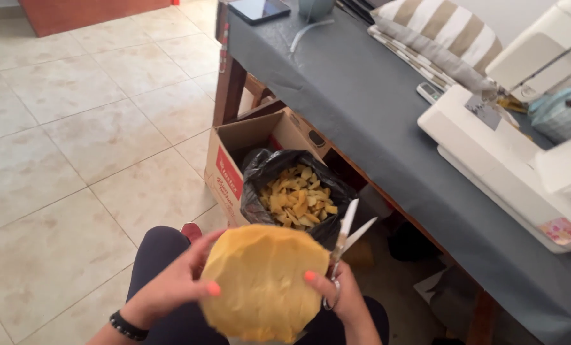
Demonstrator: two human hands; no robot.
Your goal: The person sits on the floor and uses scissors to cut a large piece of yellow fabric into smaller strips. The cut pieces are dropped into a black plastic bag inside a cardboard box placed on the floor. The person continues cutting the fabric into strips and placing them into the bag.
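The left hand (173, 284) curls its fingers around the left edge of a round, mustard-yellow foam pad (263, 284) held over the lap, thumb pressed on its face. The right hand (343, 297) grips the pad's right edge with its thumb while its other fingers clench a pair of silver scissors (348, 239), blades parted, tips pointing up and away toward the table. Just beyond, a brown cardboard box (244, 137) with a red label on its side stands on the tiled floor, holding a black plastic bag (266, 169) filled with yellow foam scraps (298, 198).
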